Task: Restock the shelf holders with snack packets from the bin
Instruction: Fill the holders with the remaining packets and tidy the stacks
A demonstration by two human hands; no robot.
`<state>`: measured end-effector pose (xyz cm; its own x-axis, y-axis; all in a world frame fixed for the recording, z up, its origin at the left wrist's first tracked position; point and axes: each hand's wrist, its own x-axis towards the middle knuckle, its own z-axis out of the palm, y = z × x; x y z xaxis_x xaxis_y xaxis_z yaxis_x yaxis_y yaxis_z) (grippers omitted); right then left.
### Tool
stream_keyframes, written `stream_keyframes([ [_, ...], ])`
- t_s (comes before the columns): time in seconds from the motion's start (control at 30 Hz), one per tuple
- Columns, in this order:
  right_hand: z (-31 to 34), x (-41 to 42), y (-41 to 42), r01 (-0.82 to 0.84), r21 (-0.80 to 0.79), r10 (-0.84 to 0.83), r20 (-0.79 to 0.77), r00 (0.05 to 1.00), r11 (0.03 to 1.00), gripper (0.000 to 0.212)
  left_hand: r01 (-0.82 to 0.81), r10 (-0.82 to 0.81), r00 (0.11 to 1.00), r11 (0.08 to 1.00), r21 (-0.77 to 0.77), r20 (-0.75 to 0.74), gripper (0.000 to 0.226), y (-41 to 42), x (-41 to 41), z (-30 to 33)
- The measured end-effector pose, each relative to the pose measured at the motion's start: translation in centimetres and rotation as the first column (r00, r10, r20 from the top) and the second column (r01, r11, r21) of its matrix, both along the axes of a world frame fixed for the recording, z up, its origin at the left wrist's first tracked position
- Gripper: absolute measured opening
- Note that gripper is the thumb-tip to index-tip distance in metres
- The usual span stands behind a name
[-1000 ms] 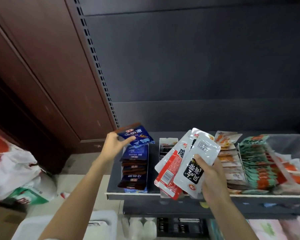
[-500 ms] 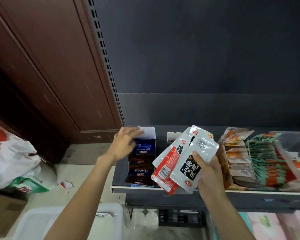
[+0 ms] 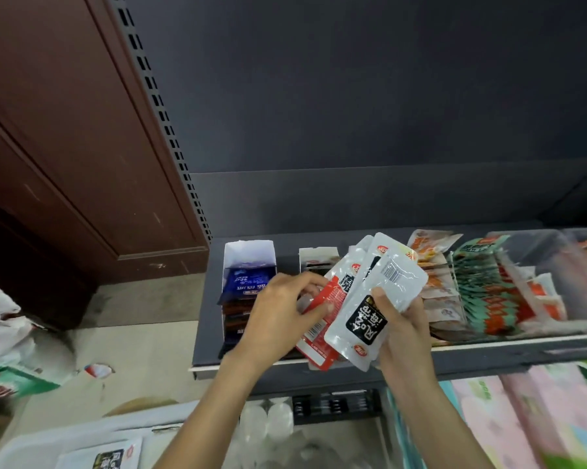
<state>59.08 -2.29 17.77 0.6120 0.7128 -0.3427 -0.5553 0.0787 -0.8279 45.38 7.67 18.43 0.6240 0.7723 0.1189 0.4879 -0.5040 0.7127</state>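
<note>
The person stands in front of a dark shelf (image 3: 488, 350), and both hands are over its front edge. The right hand (image 3: 403, 330) holds a fan of snack packets: I count at least three, with a white packet with a black label (image 3: 370, 316) in front, a red packet (image 3: 322, 319) to its left, and one more white packet (image 3: 373, 252) behind; the thumb presses on the front one. The left hand (image 3: 281, 316) has its grip narrow, the fingers and thumb pinching the left edge of the red packet. These packets and hands stand in the way of the middle of the shelf, so a second small white holder (image 3: 315, 257) shows only its top. At the left end of the shelf stands a white cardboard holder (image 3: 248, 255) with dark blue packets (image 3: 244, 282) stacked in it; the left wrist hides its lower part. To the right of the hands lie a row of pale orange packets (image 3: 437, 286) and then a row of green and orange packets (image 3: 481, 292), too many and too blurred to count. At the bottom left, the white bin (image 3: 24, 445) on the floor shows one more packet (image 3: 109, 456) with a black label. A white plastic bag (image 3: 0, 326) lies at the far left, beside a brown wooden panel (image 3: 65, 147).
</note>
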Motion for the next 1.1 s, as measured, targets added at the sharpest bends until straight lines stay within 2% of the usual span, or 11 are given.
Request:
stream_keyframes([
  [0.13, -0.1, 0.6, -0.5, 0.075, 0.008, -0.075, -0.026, 0.997, 0.997, 0.044, 0.054, -0.028, 0.990, 0.980, -0.189, 0.135, 0.023, -0.1, 0.8, -0.3],
  [0.37, -0.2, 2.2, -2.7, 0.238, 0.015, -0.238, 0.004, 0.971, 0.971, 0.036, 0.183, 0.021, 0.946, 0.786, -0.590, 0.323, 0.017, -0.2, 2.4, -0.3],
  [0.43, -0.2, 2.8, -3.6, 0.301, -0.004, -0.301, 0.032, 0.953, 0.954, 0.035, 0.146, 0.046, 0.949, 0.811, -0.566, 0.312, 0.020, -0.9, 3.1, -0.5],
  [0.53, -0.1, 3.7, -4.6, 0.358, -0.050, -0.355, 0.063, 0.933, 0.932, 0.035, 0.060, -0.024, 0.985, 0.976, -0.207, 0.169, 0.034, -2.7, 4.4, -0.3],
  [0.6, -0.2, 4.2, -5.2, 0.359, -0.060, -0.356, 0.050, 0.933, 0.931, 0.035, 0.115, -0.111, 0.990, 0.992, -0.043, 0.086, 0.039, -4.5, 5.5, -0.2],
  [0.7, -0.3, 5.1, -6.0, 0.335, -0.045, -0.334, 0.017, 0.942, 0.941, 0.031, 0.100, -0.096, 0.995, 0.984, -0.145, 0.037, 0.038, -6.6, 7.3, 0.1],
  [0.83, -0.1, 7.0, -7.3, 0.301, -0.021, -0.301, -0.014, 0.953, 0.953, 0.034, -0.058, 0.089, 0.991, 0.958, -0.280, 0.100, 0.076, -7.7, 8.9, 0.6],
  [0.9, 0.2, 8.6, -8.2, 0.299, -0.021, -0.299, -0.020, 0.954, 0.954, 0.036, -0.054, 0.252, 0.928, 0.819, -0.571, 0.274, 0.069, -7.3, 9.3, 0.6],
  [0.97, 0.6, 10.3, -9.3, 0.303, -0.005, -0.303, -0.031, 0.952, 0.953, 0.037, 0.298, 0.504, 0.727, 0.381, -0.875, 0.466, 0.052, -6.4, 9.3, 0.5],
  [1.03, 0.9, 11.7, -10.1, 0.303, 0.015, -0.302, -0.038, 0.952, 0.953, 0.040, 0.627, 0.706, 0.529, 0.049, -0.777, 0.471, 0.057, -5.9, 8.9, 0.7],
  [1.1, 0.9, 12.8, -10.8, 0.296, 0.020, -0.294, -0.059, 0.954, 0.955, 0.042, 0.679, 0.723, 0.489, 0.037, -0.733, 0.488, 0.060, -6.1, 9.1, 0.9],
])
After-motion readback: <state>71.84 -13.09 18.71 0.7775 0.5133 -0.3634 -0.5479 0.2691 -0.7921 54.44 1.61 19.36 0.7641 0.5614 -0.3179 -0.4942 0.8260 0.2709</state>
